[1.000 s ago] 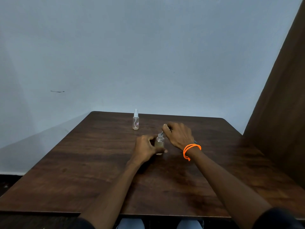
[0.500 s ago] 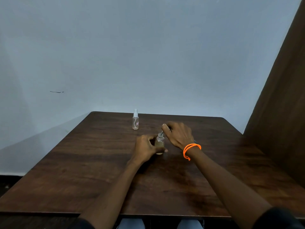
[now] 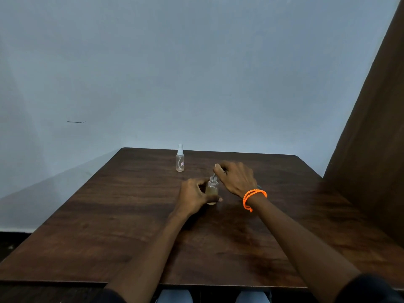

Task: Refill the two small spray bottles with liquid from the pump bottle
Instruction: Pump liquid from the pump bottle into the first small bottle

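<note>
A small clear bottle (image 3: 212, 190) with yellowish liquid stands at the middle of the dark wooden table (image 3: 122, 226). My left hand (image 3: 193, 196) grips its body from the left. My right hand (image 3: 237, 179), with an orange bracelet on its wrist, hovers just above and right of the bottle and pinches a thin clear spray head (image 3: 213, 177) whose tube reaches into the open neck. A second small spray bottle (image 3: 180, 159), capped and clear, stands upright near the table's far edge. The pump bottle is not visible.
A pale wall stands close behind the table's far edge. A brown wooden panel (image 3: 376, 138) rises along the right side. A small bluish thing (image 3: 259, 186) peeks out behind my right wrist, mostly hidden.
</note>
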The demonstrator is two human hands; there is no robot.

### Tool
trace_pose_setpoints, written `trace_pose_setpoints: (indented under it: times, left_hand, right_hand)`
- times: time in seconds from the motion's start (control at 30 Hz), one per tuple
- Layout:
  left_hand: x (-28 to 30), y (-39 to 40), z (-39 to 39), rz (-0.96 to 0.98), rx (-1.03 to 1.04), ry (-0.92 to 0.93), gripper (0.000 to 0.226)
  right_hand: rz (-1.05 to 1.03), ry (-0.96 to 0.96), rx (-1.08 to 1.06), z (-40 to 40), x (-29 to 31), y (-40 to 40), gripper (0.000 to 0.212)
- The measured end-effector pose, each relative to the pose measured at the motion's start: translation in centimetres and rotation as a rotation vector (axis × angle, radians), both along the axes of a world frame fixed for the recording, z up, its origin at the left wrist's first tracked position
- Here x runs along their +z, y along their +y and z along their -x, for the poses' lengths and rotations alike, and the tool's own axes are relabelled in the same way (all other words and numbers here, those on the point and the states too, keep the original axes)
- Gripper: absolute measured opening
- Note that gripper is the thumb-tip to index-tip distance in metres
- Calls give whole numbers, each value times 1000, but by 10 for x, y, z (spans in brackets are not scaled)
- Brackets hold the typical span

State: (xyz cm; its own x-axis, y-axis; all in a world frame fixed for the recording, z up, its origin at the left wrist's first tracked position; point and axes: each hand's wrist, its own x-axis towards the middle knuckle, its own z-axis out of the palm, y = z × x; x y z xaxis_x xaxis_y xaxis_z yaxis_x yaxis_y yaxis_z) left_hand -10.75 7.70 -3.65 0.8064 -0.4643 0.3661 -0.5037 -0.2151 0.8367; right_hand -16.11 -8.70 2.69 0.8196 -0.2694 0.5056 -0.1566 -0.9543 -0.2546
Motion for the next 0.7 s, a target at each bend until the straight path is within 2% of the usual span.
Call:
trace_pose_setpoints:
  times: [0.13, 0.33, 0.5, 0.7]
  left_hand:
    - [1, -1, 0, 5, -5, -5, 51]
    - [0, 0, 0, 7, -8, -29, 52]
    - [2, 0, 0, -1, -2, -14, 48]
    - [0, -1, 0, -6, 2, 1, 45]
  right_hand:
    - [-30, -13, 0, 2, 3, 1, 41]
    - [35, 5, -13, 0, -1, -1, 54]
    - [-25, -8, 4, 1, 3, -1, 44]
    - [5, 12, 4, -3, -2, -2, 57]
